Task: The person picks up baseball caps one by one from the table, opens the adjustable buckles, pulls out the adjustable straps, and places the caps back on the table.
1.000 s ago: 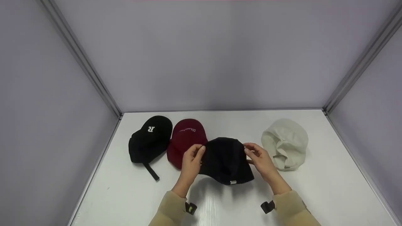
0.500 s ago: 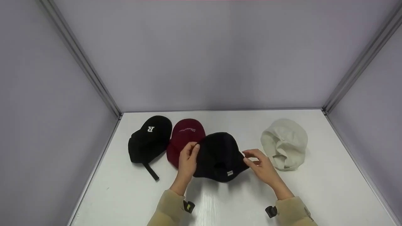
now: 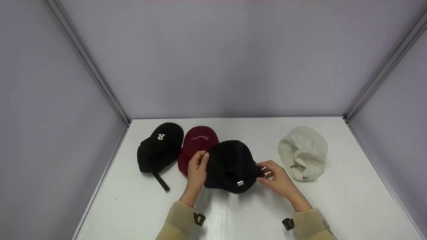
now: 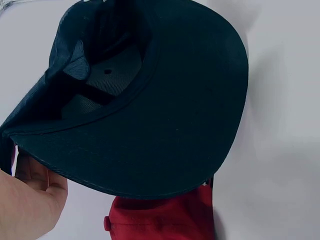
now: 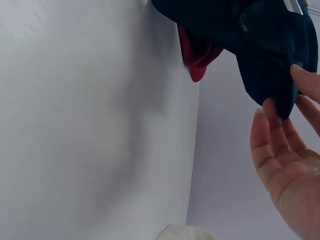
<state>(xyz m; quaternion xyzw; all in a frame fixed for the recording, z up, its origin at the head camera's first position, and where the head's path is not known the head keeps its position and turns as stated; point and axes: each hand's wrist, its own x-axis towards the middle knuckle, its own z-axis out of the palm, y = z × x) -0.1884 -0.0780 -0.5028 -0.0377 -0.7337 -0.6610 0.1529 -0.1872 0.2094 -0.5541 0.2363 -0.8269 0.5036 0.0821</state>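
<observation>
Both hands hold a plain black baseball cap [image 3: 230,163] above the table, in front of the other caps. A small pale tag [image 3: 240,183] shows on its lower edge. My left hand [image 3: 196,170] pinches the cap's left edge between thumb and fingers. In the left wrist view, the underside of the brim [image 4: 190,100] and the hollow crown face the camera. Thumb and fingers of my right hand [image 3: 277,180] pinch the cap's right edge. The right wrist view shows that hand's thumb and fingers on either side of the dark fabric [image 5: 270,70].
Behind the held cap lies a dark red cap [image 3: 199,141], partly covered by it. A black cap with a white R [image 3: 160,150] touches the red one, its strap trailing forward. To the right is a cream cap [image 3: 304,153]. Grey panels [image 3: 233,66] enclose the white table [image 3: 133,213].
The held cap has turned and shifted slightly left. My right hand has moved from its upper right edge down to a lower point. My left hand has drifted a little left.
</observation>
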